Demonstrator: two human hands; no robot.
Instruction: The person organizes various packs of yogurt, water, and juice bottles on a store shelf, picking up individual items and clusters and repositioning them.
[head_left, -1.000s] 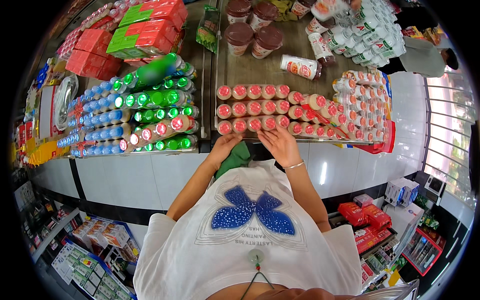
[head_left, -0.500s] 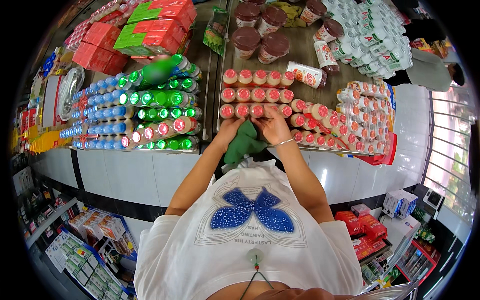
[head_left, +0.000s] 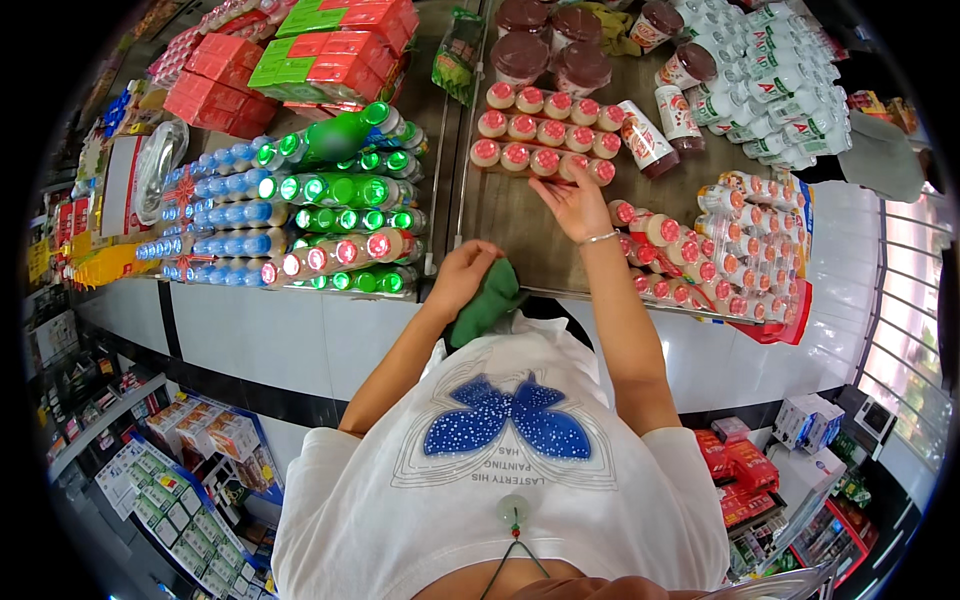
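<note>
My left hand [head_left: 468,274] is closed on a green cloth [head_left: 490,303] at the near edge of the table. Farther forward, my right hand [head_left: 577,207] has its fingers stretched out against the near side of some cream-coloured bottles with red caps [head_left: 545,160]. Its thumb is apart from the fingers. These bottles stand upright in several close rows. Bare tabletop [head_left: 535,235] shows between them and the cloth. To the right of my right wrist lie more red-capped bottles [head_left: 672,250] in slanting packs.
Brown-lidded cups [head_left: 583,68] stand behind the bottles, and two white containers [head_left: 647,138] lie tipped beside them. Green-capped bottles [head_left: 343,188] and blue-capped bottles [head_left: 228,215] fill the left side. White cans [head_left: 770,85] are stacked at the far right.
The rows of red-capped bottles have moved away from me, with my right hand following them forward. My left hand keeps the cloth near the edge. The whole view has shifted slightly.
</note>
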